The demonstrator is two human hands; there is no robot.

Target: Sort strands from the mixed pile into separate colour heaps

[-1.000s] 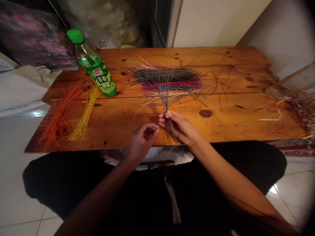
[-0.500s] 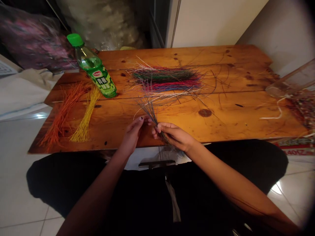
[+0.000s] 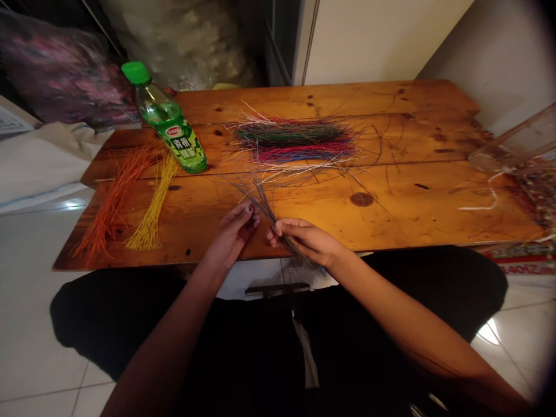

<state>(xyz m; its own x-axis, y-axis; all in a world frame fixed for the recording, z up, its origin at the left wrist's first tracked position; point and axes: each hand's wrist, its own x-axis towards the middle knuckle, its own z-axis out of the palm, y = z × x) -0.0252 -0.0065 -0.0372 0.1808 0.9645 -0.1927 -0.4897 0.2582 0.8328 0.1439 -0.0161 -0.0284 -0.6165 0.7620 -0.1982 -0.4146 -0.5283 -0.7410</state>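
My right hand (image 3: pixel 306 237) is closed around a bundle of thin, dark grey wire-like strands (image 3: pixel 264 200). Their upper ends fan out above the fist toward the upper left, and the lower ends hang below it past the table's front edge. Just left of the bundle is my left hand (image 3: pixel 232 234), with thumb and forefinger pinched together close to the splayed strands. Whatever sits in that pinch is too fine to make out. Beyond both hands lies a pile of green, red, blue and white strands (image 3: pixel 299 139) on the wooden table (image 3: pixel 417 214).
Orange strands (image 3: pixel 117 202) and yellow strands (image 3: pixel 152 208) lie at the table's left. A green drink bottle (image 3: pixel 176 130) stands behind them. Loose dark strands (image 3: pixel 382 145) and a white string (image 3: pixel 490 200) are to the right, near a clear plastic container (image 3: pixel 516 139).
My left hand has drawn slightly left and turned, its fingers now away from the bundle's base. The strands' tops spread farther left. My right hand has barely moved.
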